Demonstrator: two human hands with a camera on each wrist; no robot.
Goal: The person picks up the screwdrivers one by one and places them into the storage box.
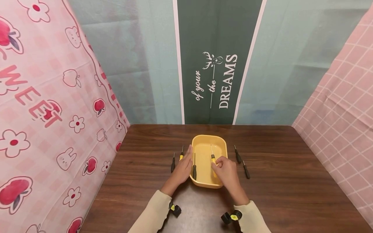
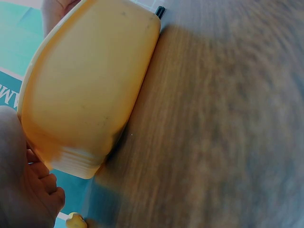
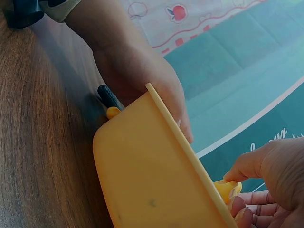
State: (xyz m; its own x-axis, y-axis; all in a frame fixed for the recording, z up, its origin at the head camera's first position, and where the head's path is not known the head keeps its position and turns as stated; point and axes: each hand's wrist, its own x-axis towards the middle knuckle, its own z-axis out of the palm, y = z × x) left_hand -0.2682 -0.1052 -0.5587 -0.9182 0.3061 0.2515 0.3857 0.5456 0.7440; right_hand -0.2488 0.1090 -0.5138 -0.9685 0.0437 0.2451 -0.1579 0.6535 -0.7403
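Note:
A yellow rectangular tray (image 1: pixel 205 155) sits on the wooden table. My right hand (image 1: pixel 228 171) pinches the handle of a yellow screwdriver (image 1: pixel 213 158) between thumb and fingers, over the tray's right half, its shaft pointing away from me. Inside the tray, a black-handled screwdriver (image 1: pixel 194 171) lies along the left wall. Fingers straight, my left hand (image 1: pixel 183 169) rests along the tray's left rim. In the right wrist view, the yellow handle (image 3: pixel 228 189) shows past the rim between the right thumb and fingers; the tray wall hides the rest.
Left of the tray lie a black screwdriver (image 1: pixel 173 165) and a yellow one (image 1: pixel 182 153), partly covered by the left hand. To its right are two black screwdrivers, one farther back (image 1: pixel 238 156) and one nearer (image 1: pixel 246 171). Printed cloths hang behind the table (image 1: pixel 271 142) and at both sides.

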